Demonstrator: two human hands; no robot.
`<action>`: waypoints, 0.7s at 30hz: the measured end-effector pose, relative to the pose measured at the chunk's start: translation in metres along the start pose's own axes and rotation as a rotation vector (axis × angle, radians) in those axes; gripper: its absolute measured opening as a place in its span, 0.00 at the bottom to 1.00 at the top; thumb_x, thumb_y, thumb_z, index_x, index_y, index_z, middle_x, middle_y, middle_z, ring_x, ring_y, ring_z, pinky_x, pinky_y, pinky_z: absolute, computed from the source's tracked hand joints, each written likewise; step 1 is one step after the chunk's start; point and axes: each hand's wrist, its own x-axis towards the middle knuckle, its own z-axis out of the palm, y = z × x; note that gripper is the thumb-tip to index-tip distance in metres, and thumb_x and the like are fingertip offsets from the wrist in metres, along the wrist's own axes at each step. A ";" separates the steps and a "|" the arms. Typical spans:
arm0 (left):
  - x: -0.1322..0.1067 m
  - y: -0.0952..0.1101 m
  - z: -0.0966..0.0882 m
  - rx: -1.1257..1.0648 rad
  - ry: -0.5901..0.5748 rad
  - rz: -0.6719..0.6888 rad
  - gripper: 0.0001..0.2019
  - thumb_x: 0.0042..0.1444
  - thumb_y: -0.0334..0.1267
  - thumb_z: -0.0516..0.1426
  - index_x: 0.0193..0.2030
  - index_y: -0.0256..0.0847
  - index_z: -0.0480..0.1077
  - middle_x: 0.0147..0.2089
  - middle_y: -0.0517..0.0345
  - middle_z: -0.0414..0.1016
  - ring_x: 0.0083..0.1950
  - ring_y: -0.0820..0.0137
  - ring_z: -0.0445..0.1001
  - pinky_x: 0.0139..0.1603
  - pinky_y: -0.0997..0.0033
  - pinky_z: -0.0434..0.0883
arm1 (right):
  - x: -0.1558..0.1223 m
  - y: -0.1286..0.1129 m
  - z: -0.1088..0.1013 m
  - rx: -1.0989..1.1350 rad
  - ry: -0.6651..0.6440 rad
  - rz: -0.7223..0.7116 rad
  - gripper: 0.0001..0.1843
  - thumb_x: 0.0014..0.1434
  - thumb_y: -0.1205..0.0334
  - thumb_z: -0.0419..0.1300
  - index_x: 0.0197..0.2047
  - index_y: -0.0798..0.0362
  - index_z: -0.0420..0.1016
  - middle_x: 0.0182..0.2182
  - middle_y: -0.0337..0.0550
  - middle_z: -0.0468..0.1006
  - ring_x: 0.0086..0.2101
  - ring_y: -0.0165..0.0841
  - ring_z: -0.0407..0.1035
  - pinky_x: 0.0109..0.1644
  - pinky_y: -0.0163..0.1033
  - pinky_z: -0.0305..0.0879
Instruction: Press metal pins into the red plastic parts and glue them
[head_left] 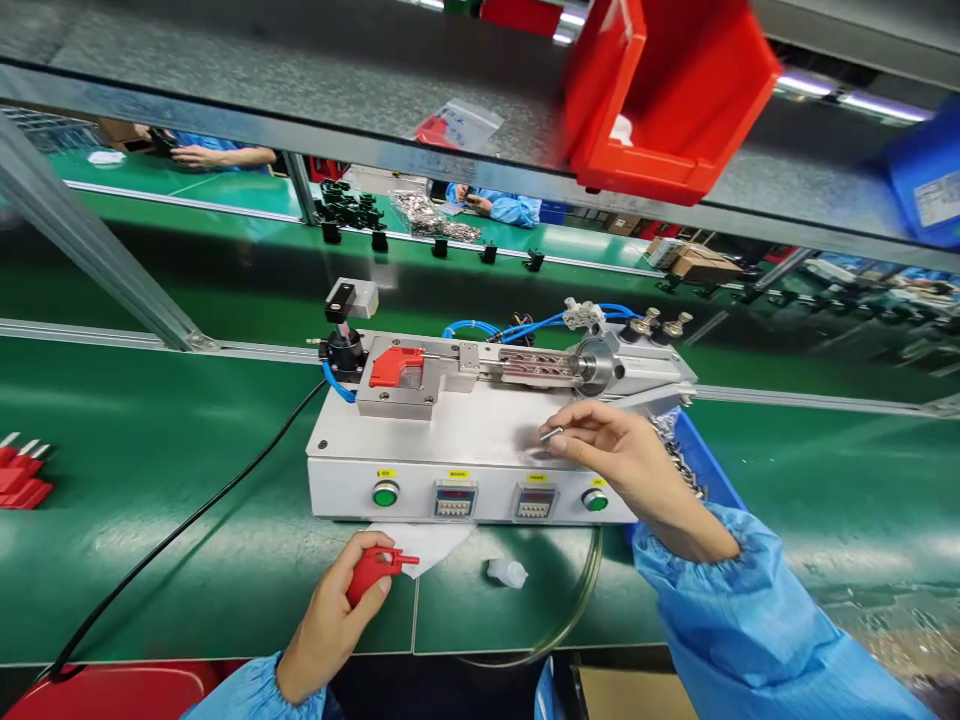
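My left hand (336, 612), low in front of the machine, is closed round a red plastic handle-shaped part (366, 572) with a thin stem pointing right. Between the thumb and fingertips of my right hand (611, 448) is a small metal cylinder (552, 434), held over the machine's white top. The bench machine (420, 440) has green buttons and two counters on its front. A similar red part (396, 365) lies in the metal fixture (394, 404) at its left. The clamp cylinder (637, 365) sits at the right end.
A blue bin (709, 455) of metal pieces stands right of the machine, partly behind my right arm. A small white cap (508, 572) lies in front. Red parts (24, 475) lie far left, and a black cable (202, 512) crosses the bench. A shelf with a red bin (667, 100) hangs above.
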 end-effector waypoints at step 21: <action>0.010 0.018 0.004 -0.044 -0.058 0.020 0.15 0.60 0.41 0.56 0.54 0.44 0.70 0.47 0.54 0.78 0.46 0.60 0.75 0.52 0.62 0.70 | 0.128 -0.022 0.074 -0.839 -0.005 -0.683 0.08 0.64 0.70 0.61 0.43 0.52 0.81 0.39 0.48 0.82 0.44 0.43 0.72 0.50 0.45 0.66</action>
